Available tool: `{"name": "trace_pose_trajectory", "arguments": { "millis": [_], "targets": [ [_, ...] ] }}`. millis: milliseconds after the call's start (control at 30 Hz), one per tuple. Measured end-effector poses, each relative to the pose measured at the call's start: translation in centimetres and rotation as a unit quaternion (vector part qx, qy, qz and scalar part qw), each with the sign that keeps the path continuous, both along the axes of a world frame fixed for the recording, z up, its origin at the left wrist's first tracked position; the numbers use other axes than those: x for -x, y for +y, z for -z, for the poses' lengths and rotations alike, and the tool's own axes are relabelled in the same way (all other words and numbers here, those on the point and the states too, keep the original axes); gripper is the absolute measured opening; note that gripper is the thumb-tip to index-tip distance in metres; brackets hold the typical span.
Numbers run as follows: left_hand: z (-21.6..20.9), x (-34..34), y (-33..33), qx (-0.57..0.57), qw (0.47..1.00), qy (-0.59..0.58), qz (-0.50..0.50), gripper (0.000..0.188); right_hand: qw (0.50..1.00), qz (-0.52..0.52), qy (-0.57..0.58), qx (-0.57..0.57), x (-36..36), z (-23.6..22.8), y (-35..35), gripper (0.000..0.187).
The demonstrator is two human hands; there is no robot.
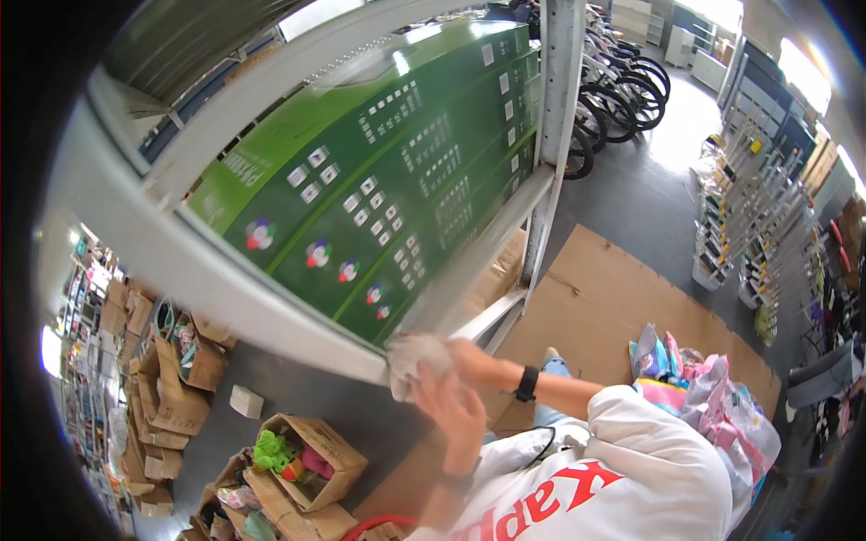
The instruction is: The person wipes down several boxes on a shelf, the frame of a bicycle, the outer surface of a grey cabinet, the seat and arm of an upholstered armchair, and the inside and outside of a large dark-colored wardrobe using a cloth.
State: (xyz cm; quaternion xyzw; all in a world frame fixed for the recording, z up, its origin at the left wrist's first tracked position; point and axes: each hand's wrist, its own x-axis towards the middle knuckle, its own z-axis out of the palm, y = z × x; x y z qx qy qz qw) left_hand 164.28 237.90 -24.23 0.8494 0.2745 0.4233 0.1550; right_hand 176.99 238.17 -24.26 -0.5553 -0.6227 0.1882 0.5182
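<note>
Location: a pale grey cloth (406, 368), blurred, lies at the lower end of the white rack beam (271, 311), centre of the frame. The left hand (451, 422) has its fingers extended and loosely spread against the near side of the cloth. The right hand (473, 362) reaches in from the right, below a black wristband (527, 383); the cloth hides its fingertips, so its grip cannot be told.

Adjacent items: stacked green boxes (361, 203) fill the rack above the beam. A cardboard sheet (600, 279) covers the floor at right, with plastic-wrapped packages (726, 406) on it. An open carton (347, 467) holding bright green plush (271, 451) stands at lower left.

Caution:
- The cloth may slip free if the spread left fingers give it no firm hold.
- Knuckles may strike the beam if the hands slide past its end.
- A box may be knocked if the cloth snags on a carton edge.
- Footing may shift if the loose cardboard sheet slides on the smooth floor.
</note>
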Motion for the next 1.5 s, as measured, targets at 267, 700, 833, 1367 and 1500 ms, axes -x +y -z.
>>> {"name": "trace_pose_trajectory", "arguments": {
  "millis": [267,700,833,1367,1500],
  "targets": [
    [1.4,-11.2,5.8,0.167,0.972,-0.156,-0.053,0.041,0.998,-0.001,-0.056,-0.010,-10.0,2.7,-2.0,0.038],
    [-0.2,-43.2,6.1,0.275,0.927,-0.027,0.255,0.047,0.965,0.261,0.025,0.013,-35.7,-1.5,-9.0,0.051],
    [1.1,-47.6,5.3,0.233,0.937,-0.043,0.258,0.044,0.968,0.227,-0.085,0.060,-38.0,-2.5,-9.3,0.066],
    [1.2,-18.9,6.2,0.094,0.989,-0.015,0.116,0.057,0.996,0.007,0.077,0.045,-18.1,-1.6,-1.6,0.032],
    [1.1,-11.6,6.3,0.112,0.993,-0.019,0.037,0.049,0.985,0.137,0.054,0.089,-9.0,-2.5,0.5,0.028]
  ]
}}
